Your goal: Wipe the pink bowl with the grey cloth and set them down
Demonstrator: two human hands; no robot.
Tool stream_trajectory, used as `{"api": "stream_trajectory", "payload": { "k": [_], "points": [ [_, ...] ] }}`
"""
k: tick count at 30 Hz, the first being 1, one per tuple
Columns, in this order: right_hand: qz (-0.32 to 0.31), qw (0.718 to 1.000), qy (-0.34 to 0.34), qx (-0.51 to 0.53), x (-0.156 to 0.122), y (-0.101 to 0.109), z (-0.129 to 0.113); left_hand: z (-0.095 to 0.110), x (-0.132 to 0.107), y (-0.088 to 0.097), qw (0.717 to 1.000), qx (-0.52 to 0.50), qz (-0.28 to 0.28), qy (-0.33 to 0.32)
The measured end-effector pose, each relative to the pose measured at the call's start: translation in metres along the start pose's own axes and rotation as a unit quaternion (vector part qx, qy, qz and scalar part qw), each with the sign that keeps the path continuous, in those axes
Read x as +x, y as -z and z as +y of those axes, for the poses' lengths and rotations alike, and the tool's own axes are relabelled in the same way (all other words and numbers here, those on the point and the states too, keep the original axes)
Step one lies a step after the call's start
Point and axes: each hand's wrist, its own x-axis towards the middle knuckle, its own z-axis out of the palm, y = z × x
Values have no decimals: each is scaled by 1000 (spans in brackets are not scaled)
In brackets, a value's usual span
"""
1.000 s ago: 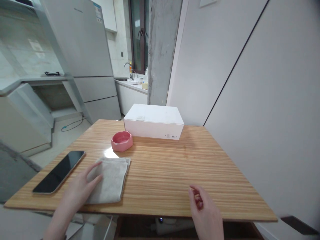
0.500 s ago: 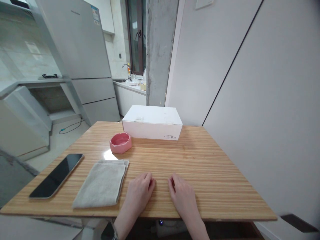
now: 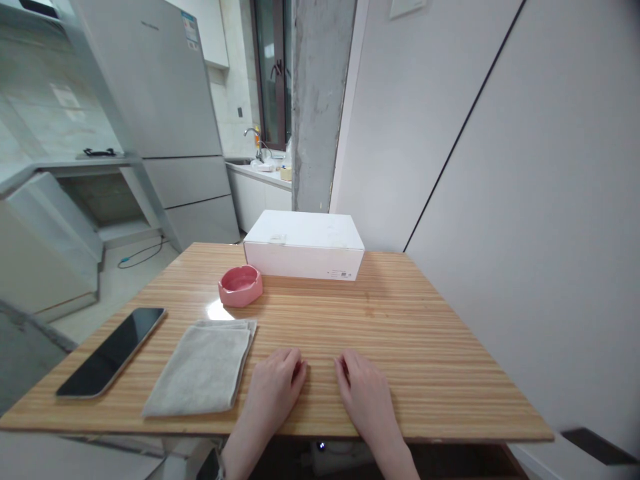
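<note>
My left hand [image 3: 277, 383] rests on the wooden table [image 3: 430, 373] near its front edge, fingers curled in and nothing showing in them. Just right of it, with a gap between, my right hand [image 3: 364, 387] lies in the same way, loosely closed. A folded grey cloth [image 3: 203, 370] lies flat beside my left hand, not touched by it. Beyond the cloth stands a pink ashtray [image 3: 240, 287] with angular sides. At the table's left lies a phone [image 3: 113, 353], its dark screen facing up.
A white box [image 3: 304, 260] sits at the table's far edge, behind the ashtray. A white wall [image 3: 500, 233] borders the table's right side. Further back are a fridge [image 3: 160, 87] and a sink counter [image 3: 263, 193].
My left hand has shifted very slightly left and toward me. My right hand and the things on the table stay in place.
</note>
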Motion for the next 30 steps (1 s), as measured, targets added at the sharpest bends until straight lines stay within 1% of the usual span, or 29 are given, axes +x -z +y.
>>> {"api": "stream_trajectory", "payload": {
  "k": [10, 18, 24, 30],
  "points": [
    [6, 1000, 9, 9, 1, 2, 0, 0, -1, 1, 1000, 9, -2, 2],
    [-24, 1000, -10, 17, -1, 0, 1, -1, -1, 0, 1000, 4, 8, -1],
    [-10, 1000, 2, 12, 0, 1, 1, -1, -1, 0, 1000, 8, 10, -4],
    [-10, 1000, 4, 13, 0, 2, 0, 0, -1, 1, 1000, 10, 14, -3]
  ]
}}
